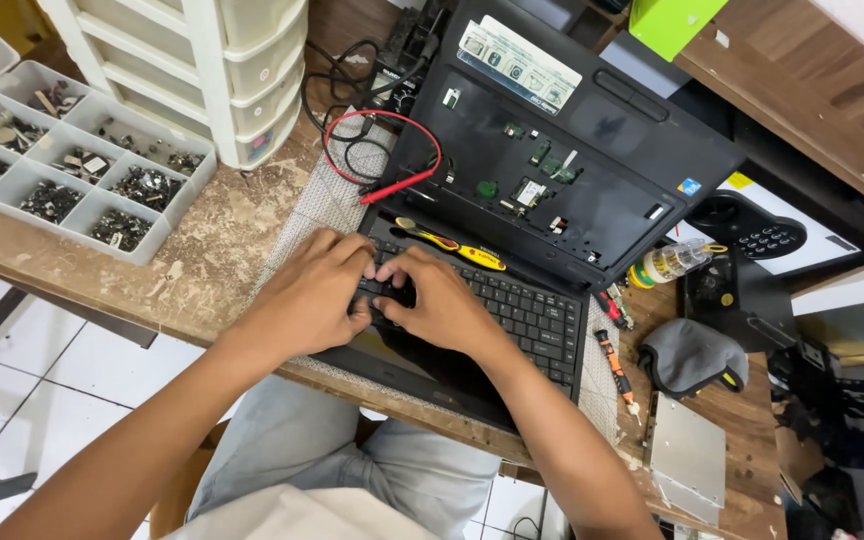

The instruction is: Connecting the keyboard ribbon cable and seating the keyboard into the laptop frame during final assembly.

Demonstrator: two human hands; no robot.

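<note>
A black laptop base (592, 190) lies on the wooden bench with its keyboard bay uncovered, showing green circuit parts. A detached black keyboard (527, 315) rests over its near edge. My left hand (314, 292) and my right hand (442, 300) press side by side on the keyboard's left end, fingertips curled onto the keys. A yellow pry tool (452, 246) lies just beyond my fingers, on the far edge of the keyboard.
A red probe with its red lead (392, 185) lies left of the laptop. A compartment tray of small parts (62, 160) and a white drawer unit (232, 70) stand at left. Screwdrivers (614, 360), a grey cloth (692, 355), a metal plate (687, 455) and a small bottle (672, 262) lie at right.
</note>
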